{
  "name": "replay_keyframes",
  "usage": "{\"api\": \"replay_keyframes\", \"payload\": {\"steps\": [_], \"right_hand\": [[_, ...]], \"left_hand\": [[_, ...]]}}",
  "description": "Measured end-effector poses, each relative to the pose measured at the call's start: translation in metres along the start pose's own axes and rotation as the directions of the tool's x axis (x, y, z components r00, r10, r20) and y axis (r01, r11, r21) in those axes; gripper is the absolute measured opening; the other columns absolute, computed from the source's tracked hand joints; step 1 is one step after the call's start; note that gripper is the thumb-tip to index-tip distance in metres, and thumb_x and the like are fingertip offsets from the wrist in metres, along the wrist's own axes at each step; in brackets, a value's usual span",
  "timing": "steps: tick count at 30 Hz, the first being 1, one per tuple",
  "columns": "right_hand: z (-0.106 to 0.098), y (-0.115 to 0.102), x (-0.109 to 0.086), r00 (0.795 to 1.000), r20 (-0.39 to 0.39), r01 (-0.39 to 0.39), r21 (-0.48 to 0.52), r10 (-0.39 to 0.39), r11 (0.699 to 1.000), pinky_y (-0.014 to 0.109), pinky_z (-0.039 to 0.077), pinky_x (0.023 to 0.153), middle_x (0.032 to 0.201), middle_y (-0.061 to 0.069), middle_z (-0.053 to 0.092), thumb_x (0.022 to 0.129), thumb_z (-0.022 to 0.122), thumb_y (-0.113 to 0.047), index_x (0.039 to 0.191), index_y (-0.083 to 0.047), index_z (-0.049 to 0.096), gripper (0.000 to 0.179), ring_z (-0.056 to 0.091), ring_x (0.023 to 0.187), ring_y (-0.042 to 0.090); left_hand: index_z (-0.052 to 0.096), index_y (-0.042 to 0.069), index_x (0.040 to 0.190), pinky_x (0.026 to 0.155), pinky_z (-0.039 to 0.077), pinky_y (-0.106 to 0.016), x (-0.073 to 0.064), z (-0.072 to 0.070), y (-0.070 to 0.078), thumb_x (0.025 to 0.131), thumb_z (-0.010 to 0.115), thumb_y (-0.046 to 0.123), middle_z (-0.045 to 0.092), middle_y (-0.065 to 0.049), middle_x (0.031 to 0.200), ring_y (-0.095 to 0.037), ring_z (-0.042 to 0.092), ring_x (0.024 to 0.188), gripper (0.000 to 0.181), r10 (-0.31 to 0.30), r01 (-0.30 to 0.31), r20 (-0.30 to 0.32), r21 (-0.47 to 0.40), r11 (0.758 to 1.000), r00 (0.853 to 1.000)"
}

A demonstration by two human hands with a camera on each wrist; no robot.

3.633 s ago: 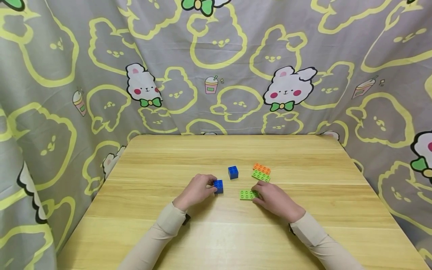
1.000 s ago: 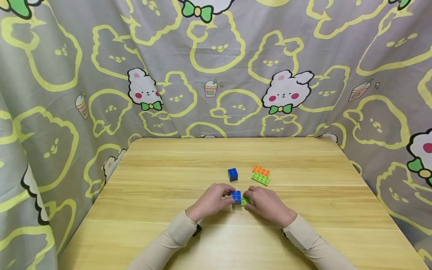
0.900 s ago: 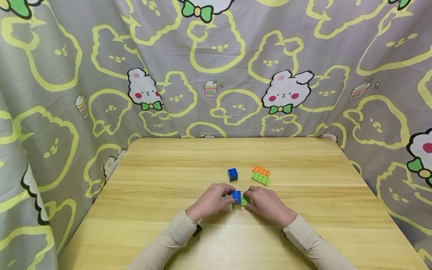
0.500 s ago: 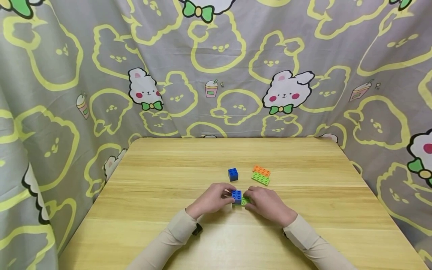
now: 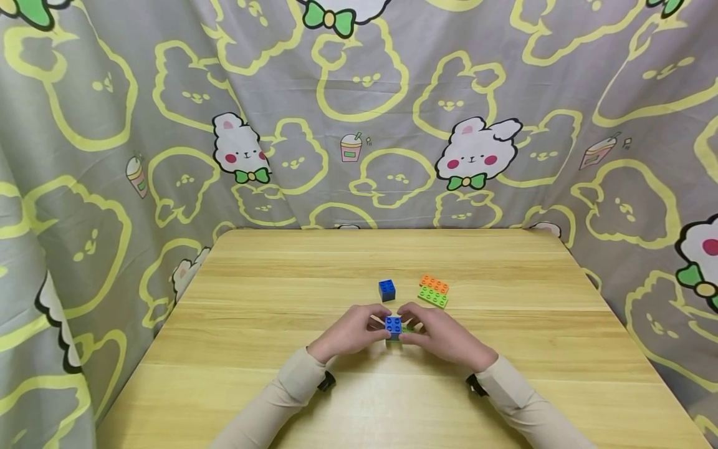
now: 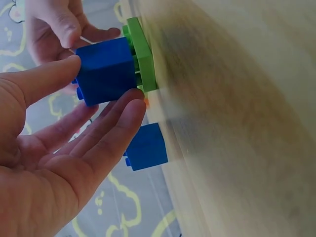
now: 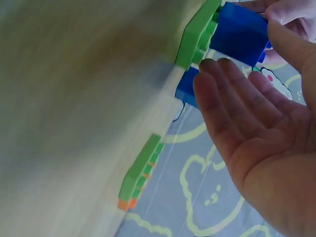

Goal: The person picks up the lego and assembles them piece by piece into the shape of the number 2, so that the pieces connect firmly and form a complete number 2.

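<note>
A blue toy brick (image 5: 394, 324) sits against the studs of a green plate brick (image 6: 144, 54); green studs show at their seam, and I cannot tell whether the two are pressed fully together. My left hand (image 5: 353, 328) holds the blue brick from the left, thumb on one side and fingers on the opposite side. From the right, my right hand (image 5: 443, 333) has its thumb and fingertips at the same brick, pinching it. In the head view the right hand partly hides the green plate brick.
Behind the hands stands a second blue brick (image 5: 387, 290). To its right, an orange plate brick (image 5: 434, 282) and another green plate brick (image 5: 433, 298) lie side by side, touching. The wooden table (image 5: 280, 268) ends at a patterned curtain (image 5: 392, 93).
The left hand has carried the blue brick rightward onto the green plate brick, which was drawn slightly left and nearer. In the last half second the right hand shifted from that plate to the blue brick.
</note>
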State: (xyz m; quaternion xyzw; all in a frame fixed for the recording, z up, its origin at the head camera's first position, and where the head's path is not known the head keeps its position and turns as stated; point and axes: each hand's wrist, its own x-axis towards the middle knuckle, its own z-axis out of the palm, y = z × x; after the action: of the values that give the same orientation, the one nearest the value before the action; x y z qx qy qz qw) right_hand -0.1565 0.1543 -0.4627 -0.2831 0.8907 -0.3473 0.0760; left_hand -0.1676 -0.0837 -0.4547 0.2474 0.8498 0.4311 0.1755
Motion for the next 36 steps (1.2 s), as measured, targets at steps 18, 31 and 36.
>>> {"api": "replay_keyframes", "payload": {"steps": [18, 31, 36], "right_hand": [[0.008, -0.0024, 0.0013, 1.0, -0.013, 0.002, 0.084, -0.001, 0.996, 0.036, 0.058, 0.093, 0.119, -0.002, 0.071, 0.099, 0.07, -0.024, 0.127, -0.015, 0.064, 0.03, 0.07, 0.108, 0.016], [0.0092, -0.0028, 0.0001, 1.0, 0.0, 0.004, 0.101, -0.004, 0.995, 0.04, 0.057, 0.098, 0.122, 0.004, 0.073, 0.1, 0.068, -0.023, 0.124, -0.017, 0.061, 0.025, 0.069, 0.115, 0.019], [0.0097, -0.0032, 0.0007, 1.0, 0.002, 0.002, 0.11, -0.003, 0.994, 0.042, 0.056, 0.098, 0.122, 0.007, 0.073, 0.1, 0.068, -0.02, 0.123, -0.016, 0.061, 0.024, 0.069, 0.115, 0.021]], "left_hand": [[0.069, 0.006, 0.127, 0.087, 0.059, -0.025, -0.0007, 0.0002, -0.0053, 0.099, 0.069, 0.015, 0.07, -0.01, 0.125, -0.021, 0.073, 0.106, 0.03, -0.001, 0.002, 0.01, -0.04, 0.999, 1.0], [0.069, 0.004, 0.127, 0.09, 0.058, -0.026, -0.0009, 0.001, -0.0059, 0.101, 0.067, 0.014, 0.071, -0.011, 0.122, -0.02, 0.072, 0.107, 0.028, 0.017, -0.016, 0.027, -0.023, 1.0, 0.999], [0.068, 0.003, 0.127, 0.089, 0.057, -0.024, -0.0012, 0.001, -0.0045, 0.101, 0.066, 0.013, 0.071, -0.011, 0.123, -0.019, 0.072, 0.106, 0.029, 0.019, -0.019, 0.024, -0.006, 1.0, 1.0]]}}
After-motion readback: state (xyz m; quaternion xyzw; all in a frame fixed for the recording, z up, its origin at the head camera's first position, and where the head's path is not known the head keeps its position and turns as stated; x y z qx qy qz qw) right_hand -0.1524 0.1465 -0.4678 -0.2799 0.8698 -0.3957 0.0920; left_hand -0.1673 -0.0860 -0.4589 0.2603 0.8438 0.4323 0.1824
